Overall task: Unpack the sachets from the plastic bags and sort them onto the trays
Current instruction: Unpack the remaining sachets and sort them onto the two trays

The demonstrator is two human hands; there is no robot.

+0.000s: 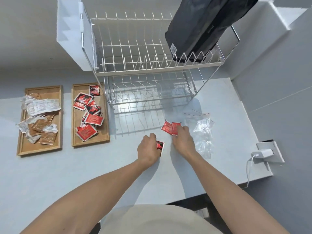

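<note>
Glossy red-black sachet (160,147) under left hand (148,149); right hand (183,140) fingers pinch two red sachets (170,127).

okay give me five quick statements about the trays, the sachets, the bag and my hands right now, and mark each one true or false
1. The red sachets are piled on the right tray. True.
2. The left tray is bare. False: it holds brown and white sachets.
3. The left hand is on a red and black sachet on the counter. True.
4. The clear plastic bag lies on the dish rack. False: it lies on the counter, right of the right hand.
5. Two red sachets lie at the right hand's fingertips. True.
</note>
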